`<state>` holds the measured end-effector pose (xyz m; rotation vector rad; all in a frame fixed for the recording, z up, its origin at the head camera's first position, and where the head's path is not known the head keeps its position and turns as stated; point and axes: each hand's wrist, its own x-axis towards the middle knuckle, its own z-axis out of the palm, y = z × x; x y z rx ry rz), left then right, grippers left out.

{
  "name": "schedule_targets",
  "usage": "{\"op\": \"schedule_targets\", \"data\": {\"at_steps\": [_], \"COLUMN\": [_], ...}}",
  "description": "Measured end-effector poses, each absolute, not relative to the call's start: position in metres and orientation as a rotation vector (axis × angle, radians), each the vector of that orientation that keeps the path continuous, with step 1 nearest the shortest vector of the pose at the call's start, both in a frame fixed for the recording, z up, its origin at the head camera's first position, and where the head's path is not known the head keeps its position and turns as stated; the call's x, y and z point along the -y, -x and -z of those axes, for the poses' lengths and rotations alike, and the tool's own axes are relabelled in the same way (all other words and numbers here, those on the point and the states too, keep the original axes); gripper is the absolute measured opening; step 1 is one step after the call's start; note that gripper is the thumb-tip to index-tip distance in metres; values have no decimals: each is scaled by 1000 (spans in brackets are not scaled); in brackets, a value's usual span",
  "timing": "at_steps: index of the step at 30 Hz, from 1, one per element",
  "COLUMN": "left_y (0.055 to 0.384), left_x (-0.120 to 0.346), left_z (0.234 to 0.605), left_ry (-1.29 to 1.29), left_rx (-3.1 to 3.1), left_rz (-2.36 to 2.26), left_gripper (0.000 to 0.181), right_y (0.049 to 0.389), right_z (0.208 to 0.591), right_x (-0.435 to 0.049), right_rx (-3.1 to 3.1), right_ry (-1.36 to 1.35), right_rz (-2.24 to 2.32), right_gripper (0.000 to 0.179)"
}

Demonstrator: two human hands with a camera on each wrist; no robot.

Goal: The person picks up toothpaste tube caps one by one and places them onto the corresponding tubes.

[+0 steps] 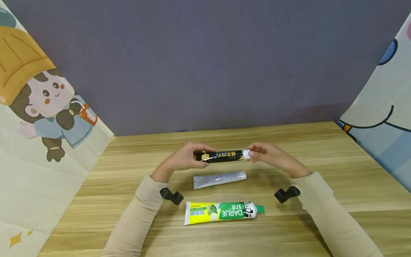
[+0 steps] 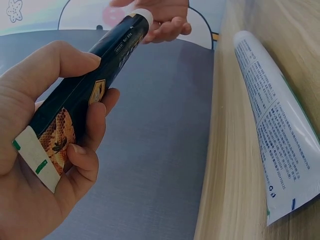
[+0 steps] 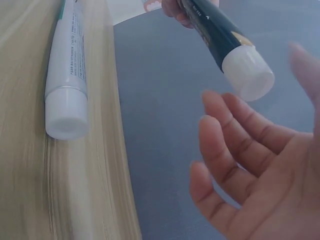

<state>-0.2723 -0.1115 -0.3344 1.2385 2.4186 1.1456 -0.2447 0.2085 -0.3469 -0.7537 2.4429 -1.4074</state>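
Note:
My left hand [image 1: 187,157] grips a black toothpaste tube [image 1: 224,156] by its flat end and holds it up off the table. In the left wrist view, the thumb lies along one side of the tube [image 2: 82,90] and the fingers curl round the other. The tube's white cap [image 3: 248,73] points to the right. Around that cap, my right hand [image 3: 265,165] has its thumb and loosely bent fingers spread, with a gap to the cap in the right wrist view. Below the held tube, a white-grey toothpaste tube [image 1: 219,179] lies flat on the table.
Nearer the body lies a yellow and green Darlie toothpaste tube [image 1: 221,213] with a green cap. The wooden table [image 1: 128,167] meets a dark grey-blue panel [image 1: 205,64] at the back. Printed cartoon sheets [image 1: 57,117] flank the sides.

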Motion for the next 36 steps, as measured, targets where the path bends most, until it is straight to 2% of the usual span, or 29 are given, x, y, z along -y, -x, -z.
{"op": "schedule_targets", "data": {"at_steps": [7, 22, 36], "left_y": [273, 271, 272], "left_x": [111, 113, 110], "left_z": [336, 335, 340], "left_ry": [-1234, -1243, -1241], "left_rx": [-2422, -2424, -2425], "left_rz": [-1136, -1127, -1110], "left_gripper": [44, 44, 44], "right_y": [245, 242, 244], "right_z": [349, 348, 357], "right_x": [-208, -205, -210], "right_rx": [-2486, -2520, -2480], "right_ry": [829, 859, 877], "right_rz": [1405, 1426, 1427], "right_gripper": [37, 17, 12]}}
